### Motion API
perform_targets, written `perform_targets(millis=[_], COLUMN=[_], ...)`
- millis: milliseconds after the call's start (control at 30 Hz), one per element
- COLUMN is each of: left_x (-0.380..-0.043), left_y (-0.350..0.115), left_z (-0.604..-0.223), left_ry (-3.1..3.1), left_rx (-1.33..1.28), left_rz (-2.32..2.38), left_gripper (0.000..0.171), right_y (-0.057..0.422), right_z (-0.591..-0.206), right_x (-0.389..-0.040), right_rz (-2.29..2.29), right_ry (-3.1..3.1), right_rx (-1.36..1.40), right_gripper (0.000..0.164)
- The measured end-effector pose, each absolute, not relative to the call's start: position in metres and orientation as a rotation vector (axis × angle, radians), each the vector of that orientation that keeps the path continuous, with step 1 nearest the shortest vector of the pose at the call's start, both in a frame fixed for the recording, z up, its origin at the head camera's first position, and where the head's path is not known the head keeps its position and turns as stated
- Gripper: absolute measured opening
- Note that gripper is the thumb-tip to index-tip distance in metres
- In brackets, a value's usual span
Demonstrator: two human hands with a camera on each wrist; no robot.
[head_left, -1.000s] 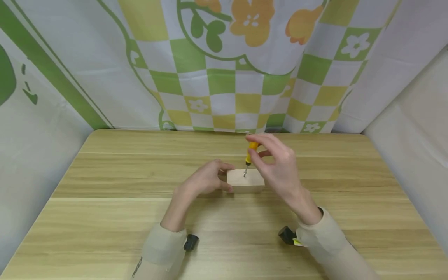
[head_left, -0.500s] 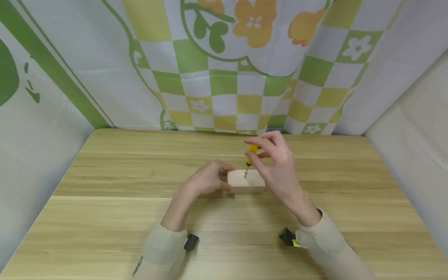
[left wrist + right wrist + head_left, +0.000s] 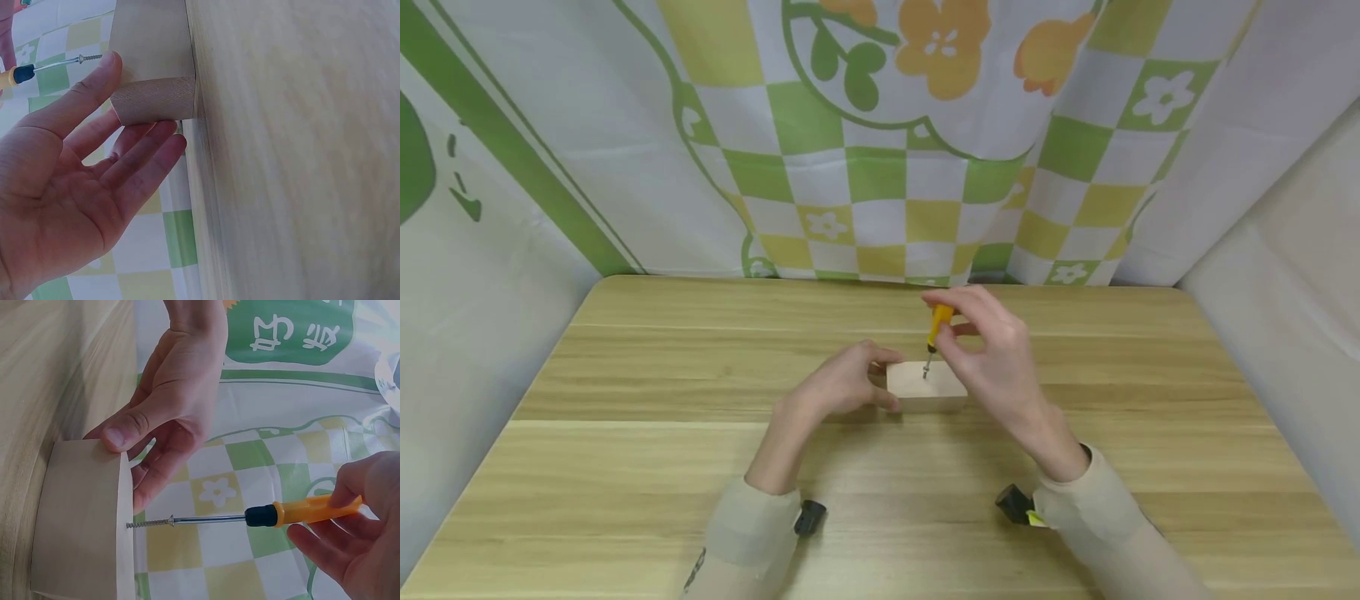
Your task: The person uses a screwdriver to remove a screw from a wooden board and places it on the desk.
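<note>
A pale wooden block [image 3: 928,398] lies on the table, its left end held by my left hand [image 3: 838,383] with the thumb on the near side and fingers on the far side. A screw [image 3: 150,523] stands in the block's top face, its tip in the wood and much of its thread exposed. My right hand [image 3: 996,350] grips the yellow handle of a screwdriver [image 3: 300,511] between thumb and fingers. The screwdriver's tip meets the screw head, and both tilt slightly. In the left wrist view the thumb [image 3: 100,78] lies along the block's edge, close to the screw [image 3: 90,57].
The wood-grain table [image 3: 647,500] carries the block. A green, yellow and white checked curtain [image 3: 872,175] hangs along its far edge. White cloth walls [image 3: 482,275] stand on both sides. A small black camera [image 3: 1015,504] sits at the right wrist, another camera [image 3: 810,518] at the left.
My right hand's fingers have turned round the screwdriver handle, rising at the knuckles half a second ago and lowering again now. The left hand and the block keep their place.
</note>
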State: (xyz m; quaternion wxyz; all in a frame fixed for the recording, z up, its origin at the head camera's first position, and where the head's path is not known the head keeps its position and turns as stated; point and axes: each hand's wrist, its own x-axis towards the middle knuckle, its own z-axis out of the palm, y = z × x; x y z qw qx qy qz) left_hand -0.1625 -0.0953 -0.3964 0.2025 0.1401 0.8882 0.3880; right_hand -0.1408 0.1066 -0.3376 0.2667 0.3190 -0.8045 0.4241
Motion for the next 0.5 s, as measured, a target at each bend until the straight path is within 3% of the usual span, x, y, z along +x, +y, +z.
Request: perform_targets(millis=[367,500], left_x=[-0.1617,-0.1615], left_y=[-0.0954,-0.0954], left_z=[-0.3963,-0.3957], left_ry=[2.478,2.479], left_rx=[0.385,0.378], left_rz=[1.085,1.082], left_gripper=[0.064,0.064], right_y=[0.1062,0.1052], right_z=[-0.3396,-0.3392], right_x=[-0.143,-0.142], right_rz=[1.127,1.14], right_ry=[-2.159,-2.162], right_rx=[0.835,0.798], right_gripper=[0.03,0.04])
